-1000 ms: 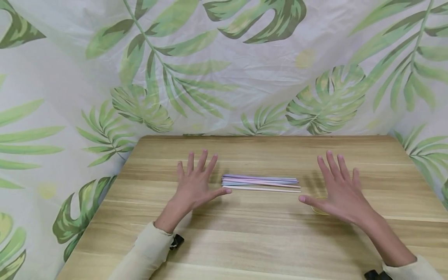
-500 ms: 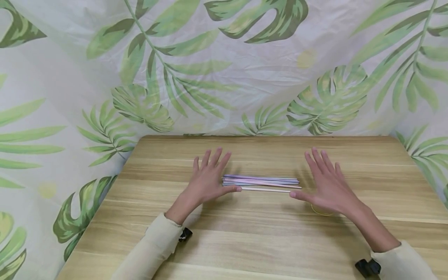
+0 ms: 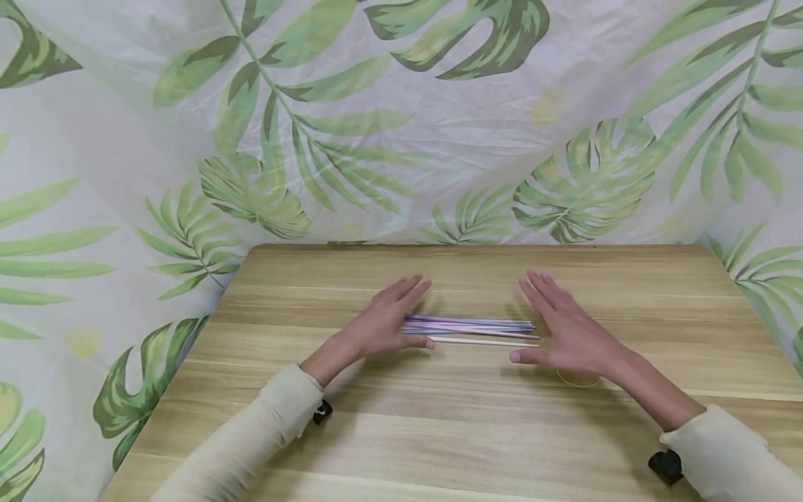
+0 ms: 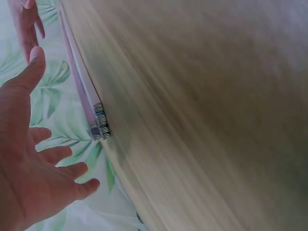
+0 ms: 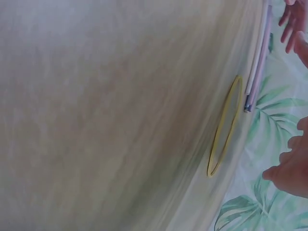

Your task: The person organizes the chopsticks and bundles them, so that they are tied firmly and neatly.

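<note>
A loose bundle of thin pastel sticks in purple, pink, blue and white lies crosswise on the table. One white stick lies slightly apart along the near side. Dark, glittery tips show at their left ends in the left wrist view. My left hand is beside the left end, fingers extended and thumb overlapping the near stick in the head view. Around the right end, my right hand has its fingers straight and its thumb spread toward the sticks. Neither hand grips anything.
A yellow rubber band lies on the wooden table, just right of the sticks and partly under the right hand in the head view. A leaf-patterned cloth hangs behind the table. Small black devices sit at the wrists.
Both hands have moved inward toward the two ends of the sticks, and their spread fingers have drawn closer together. The sticks stay about where they were.
</note>
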`<action>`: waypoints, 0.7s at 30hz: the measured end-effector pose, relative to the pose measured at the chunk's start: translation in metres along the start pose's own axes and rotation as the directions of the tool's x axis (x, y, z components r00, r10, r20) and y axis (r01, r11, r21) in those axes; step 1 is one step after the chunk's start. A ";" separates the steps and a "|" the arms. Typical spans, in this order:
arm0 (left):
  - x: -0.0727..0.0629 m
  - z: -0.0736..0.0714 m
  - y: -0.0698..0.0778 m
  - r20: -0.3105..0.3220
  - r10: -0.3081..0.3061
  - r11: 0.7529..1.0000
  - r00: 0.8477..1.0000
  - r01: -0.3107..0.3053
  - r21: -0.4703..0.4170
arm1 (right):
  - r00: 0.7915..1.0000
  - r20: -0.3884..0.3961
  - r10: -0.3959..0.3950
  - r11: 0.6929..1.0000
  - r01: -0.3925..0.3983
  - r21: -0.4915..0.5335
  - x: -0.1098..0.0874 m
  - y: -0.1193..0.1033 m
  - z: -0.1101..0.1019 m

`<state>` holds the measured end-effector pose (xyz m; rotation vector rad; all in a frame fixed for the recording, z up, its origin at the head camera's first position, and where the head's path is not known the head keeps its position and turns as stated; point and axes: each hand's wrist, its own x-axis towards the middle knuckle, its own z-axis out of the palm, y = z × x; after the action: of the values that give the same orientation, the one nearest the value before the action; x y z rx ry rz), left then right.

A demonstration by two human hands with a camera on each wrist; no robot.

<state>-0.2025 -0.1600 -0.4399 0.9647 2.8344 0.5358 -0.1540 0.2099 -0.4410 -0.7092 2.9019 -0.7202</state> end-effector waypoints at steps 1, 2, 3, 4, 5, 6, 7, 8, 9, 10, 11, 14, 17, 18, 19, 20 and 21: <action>0.001 0.001 -0.001 -0.001 0.015 1.000 1.000 -0.015 -0.006 | 1.000 -0.001 -0.008 1.000 0.008 -0.002 0.001 0.000 0.001; 0.002 0.001 -0.003 -0.002 0.030 0.999 1.000 -0.030 -0.013 | 1.000 -0.003 -0.014 1.000 0.014 -0.005 0.002 0.001 0.001; 0.003 0.002 -0.004 -0.003 0.045 0.999 0.999 -0.045 -0.019 | 1.000 -0.003 -0.017 1.000 0.017 -0.007 0.003 0.001 0.001; 0.004 0.002 -0.005 -0.004 0.056 0.998 0.998 -0.056 -0.026 | 1.000 -0.003 -0.021 1.000 0.021 -0.009 0.004 0.002 0.002; 0.005 0.003 -0.006 -0.004 0.064 0.997 0.998 -0.064 -0.032 | 1.000 -0.004 -0.024 1.000 0.024 -0.012 0.005 0.002 0.002; 0.006 0.003 -0.007 -0.005 0.072 0.997 0.997 -0.072 -0.036 | 1.000 -0.003 -0.026 1.000 0.025 -0.014 0.006 0.002 0.003; 0.007 0.003 -0.007 -0.004 0.077 0.996 0.997 -0.077 -0.039 | 1.000 -0.003 -0.028 0.999 0.028 -0.016 0.006 0.003 0.003; 0.008 0.003 -0.008 -0.001 0.078 0.996 0.997 -0.078 -0.041 | 1.000 -0.001 -0.028 0.999 0.028 -0.016 0.007 0.004 0.003; 0.009 0.004 -0.008 0.002 0.079 0.996 0.997 -0.079 -0.039 | 1.000 0.001 -0.028 0.999 0.028 -0.017 0.007 0.004 0.004; 0.010 0.004 -0.008 0.003 0.080 0.996 0.997 -0.080 -0.031 | 1.000 0.002 -0.030 0.999 0.030 -0.018 0.008 0.005 0.004; 0.010 0.004 -0.008 0.002 0.082 0.997 0.997 -0.082 -0.009 | 0.999 0.000 -0.033 0.999 0.033 -0.022 0.008 0.006 0.005; 0.010 0.005 -0.005 0.002 0.075 0.992 0.997 -0.075 0.097 | 0.999 -0.013 -0.043 0.998 0.042 -0.043 0.010 0.009 0.006; 0.010 0.006 -0.002 -0.005 0.079 0.971 0.997 -0.076 0.226 | 0.997 -0.034 -0.063 0.996 0.060 -0.070 0.012 0.011 0.007; 0.009 0.006 -0.001 -0.004 0.079 0.965 0.997 -0.075 0.252 | 0.997 -0.041 -0.069 0.995 0.066 -0.078 0.012 0.011 0.008; 0.009 0.006 -0.001 -0.005 0.086 0.959 0.996 -0.081 0.272 | 0.996 -0.046 -0.076 0.994 0.072 -0.083 0.013 0.011 0.008; 0.009 0.006 -0.001 -0.003 0.090 0.954 0.996 -0.085 0.287 | 0.995 -0.049 -0.083 0.993 0.078 -0.086 0.014 0.012 0.008; 0.009 0.007 -0.001 0.000 0.090 0.952 0.996 -0.086 0.292 | 0.995 -0.051 -0.090 0.992 0.085 -0.090 0.014 0.012 0.009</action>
<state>-0.2089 -0.1531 -0.4462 1.1406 2.9484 0.1288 -0.1702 0.2090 -0.4534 -0.8434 2.9843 -0.6336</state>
